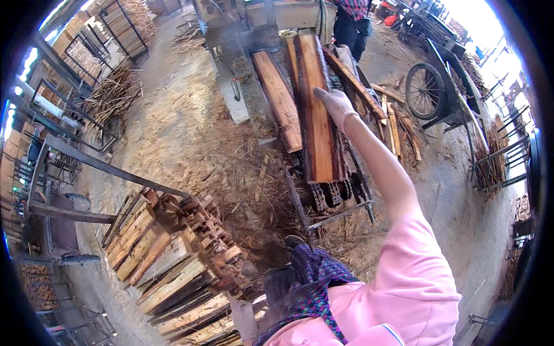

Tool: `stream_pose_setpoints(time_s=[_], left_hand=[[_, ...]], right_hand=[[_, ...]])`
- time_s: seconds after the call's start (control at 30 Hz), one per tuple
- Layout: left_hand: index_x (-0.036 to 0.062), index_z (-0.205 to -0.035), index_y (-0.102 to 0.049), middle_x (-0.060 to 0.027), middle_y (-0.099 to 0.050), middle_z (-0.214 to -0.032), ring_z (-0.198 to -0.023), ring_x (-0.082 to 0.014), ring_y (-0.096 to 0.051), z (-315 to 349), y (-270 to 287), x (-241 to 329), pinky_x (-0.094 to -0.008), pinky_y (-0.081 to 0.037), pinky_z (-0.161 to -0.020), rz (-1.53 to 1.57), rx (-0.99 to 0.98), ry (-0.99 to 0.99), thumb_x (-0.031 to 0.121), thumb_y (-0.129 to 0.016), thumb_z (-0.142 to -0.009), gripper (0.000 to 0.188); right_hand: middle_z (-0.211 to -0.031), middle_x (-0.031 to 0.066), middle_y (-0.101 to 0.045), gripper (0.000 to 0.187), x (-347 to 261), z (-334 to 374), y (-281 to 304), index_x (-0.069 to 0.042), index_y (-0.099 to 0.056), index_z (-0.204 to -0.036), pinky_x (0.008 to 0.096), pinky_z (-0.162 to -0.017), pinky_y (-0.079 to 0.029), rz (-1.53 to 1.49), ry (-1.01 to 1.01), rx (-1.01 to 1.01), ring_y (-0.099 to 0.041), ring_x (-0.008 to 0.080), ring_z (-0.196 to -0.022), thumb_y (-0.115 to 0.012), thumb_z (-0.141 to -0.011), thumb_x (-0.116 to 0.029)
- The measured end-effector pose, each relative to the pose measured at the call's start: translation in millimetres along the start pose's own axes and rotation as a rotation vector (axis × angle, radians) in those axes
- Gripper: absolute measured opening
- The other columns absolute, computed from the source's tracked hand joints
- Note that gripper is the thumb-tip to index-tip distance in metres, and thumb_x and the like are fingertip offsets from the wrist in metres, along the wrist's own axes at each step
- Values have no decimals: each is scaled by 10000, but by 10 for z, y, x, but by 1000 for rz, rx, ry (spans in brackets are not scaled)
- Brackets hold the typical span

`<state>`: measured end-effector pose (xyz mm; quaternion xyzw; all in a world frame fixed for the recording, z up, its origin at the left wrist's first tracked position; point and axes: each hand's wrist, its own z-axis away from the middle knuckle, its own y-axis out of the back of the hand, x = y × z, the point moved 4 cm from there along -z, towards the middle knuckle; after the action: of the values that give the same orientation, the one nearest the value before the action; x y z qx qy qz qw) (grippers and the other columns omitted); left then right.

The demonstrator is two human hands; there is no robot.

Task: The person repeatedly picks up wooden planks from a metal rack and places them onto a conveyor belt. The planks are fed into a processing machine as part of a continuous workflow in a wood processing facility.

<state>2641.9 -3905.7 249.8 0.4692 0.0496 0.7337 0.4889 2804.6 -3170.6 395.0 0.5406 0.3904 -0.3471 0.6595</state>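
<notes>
A long reddish-brown plank [318, 127] with dark bark edges lies lengthwise on a chain conveyor [332, 196] in front of me. My right hand [337, 106], in a pale glove, grips its right edge, with part of the hand lying on the upper face. Left of it rests a second, lighter plank [279, 101]; more boards lie beneath and to the right, including a narrow bark-edged slat [352, 81]. Low in the view, my left hand [243, 319], also in a pale glove, hangs beside a pile of sawn boards [173, 271]. Its fingers are too unclear to read.
A machine [277, 14] stands at the conveyor's far end, with another person [353, 29] beside it. A spoked-wheel cart [427, 91] is at the right. Curved metal bars [109, 167] rise by the board pile. Sawdust and wood scraps [173, 127] cover the ground.
</notes>
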Motion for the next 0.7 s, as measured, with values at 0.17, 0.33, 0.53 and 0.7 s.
stream_pose_setpoints(time_s=[0.17,0.33,0.53,0.7], left_hand=[[80,-1638,-320,-98,-640,-1208,-1041,-200,-616,309,-58,-1392,-359,-523,-878,203,110,432,92,-674,-968,757],[17,-1556,-416,-232,-641,-1310,-1144,-345,-635,975,-347,-1640,-407,-502,-991,41,275,446,259,-640,-994,651],[-48,-1511,-486,-159,-719,-1150,-1048,-253,-673,615,-97,-344,-379,-515,-950,327,180,280,235,-621,-998,601],[-29,-1576,-405,-105,-684,-1279,-1152,-213,-638,226,-104,-505,-345,-501,-992,540,278,280,256,-677,-969,724]], right_hand=[[-1188,234,-741,692,-151,-1034,-800,76,-704,-1231,432,-945,-530,424,94,-245,-718,341,-1080,-678,-907,-535],[-1258,271,-710,598,38,-1191,-1473,9,-718,-1228,458,-990,-526,640,267,-245,-690,421,-1153,-700,-883,-479],[-1430,194,-627,550,427,-1424,-1023,-18,-576,-1437,419,-1129,-431,727,554,-299,-553,360,-1360,-615,-982,-325],[-1350,164,-666,435,110,-1206,-1030,-1,-612,-1384,373,-1120,-434,511,496,-150,-581,269,-1296,-592,-1052,-281]])
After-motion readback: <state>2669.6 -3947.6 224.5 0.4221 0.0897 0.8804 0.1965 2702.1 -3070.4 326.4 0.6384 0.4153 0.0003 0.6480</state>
